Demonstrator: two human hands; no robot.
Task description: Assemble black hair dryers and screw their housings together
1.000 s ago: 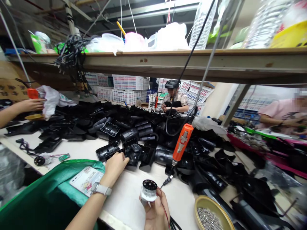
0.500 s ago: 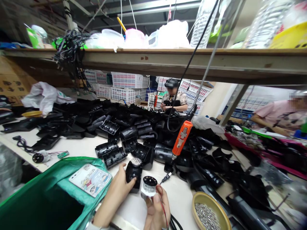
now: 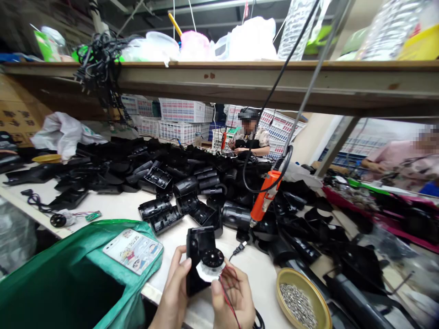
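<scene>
My left hand [image 3: 176,278] is closed around the edge of a black plastic housing [image 3: 199,237], which stands tilted upright above the bench. Held in my right hand [image 3: 236,297] is a small motor [image 3: 211,265] with a round black disc on top and a clear-white body. Red and black wires [image 3: 228,297] trail from it down over my fingers. The motor sits in front of the housing's lower part and overlaps it; whether the two touch is hard to tell. Just beyond my right hand lies a black power plug [image 3: 239,248].
An orange electric screwdriver [image 3: 265,196] hangs at centre right. A yellow bowl [image 3: 278,292] of small screws stands at lower right. Black housing parts [image 3: 161,212] pile across the bench. A green bag [image 3: 68,256] with a phone [image 3: 133,251] on it is at left. Two co-workers sit beyond.
My left hand has turned the housing, and the round mesh piece at its top no longer shows. My right hand has brought the motor left, in front of the housing.
</scene>
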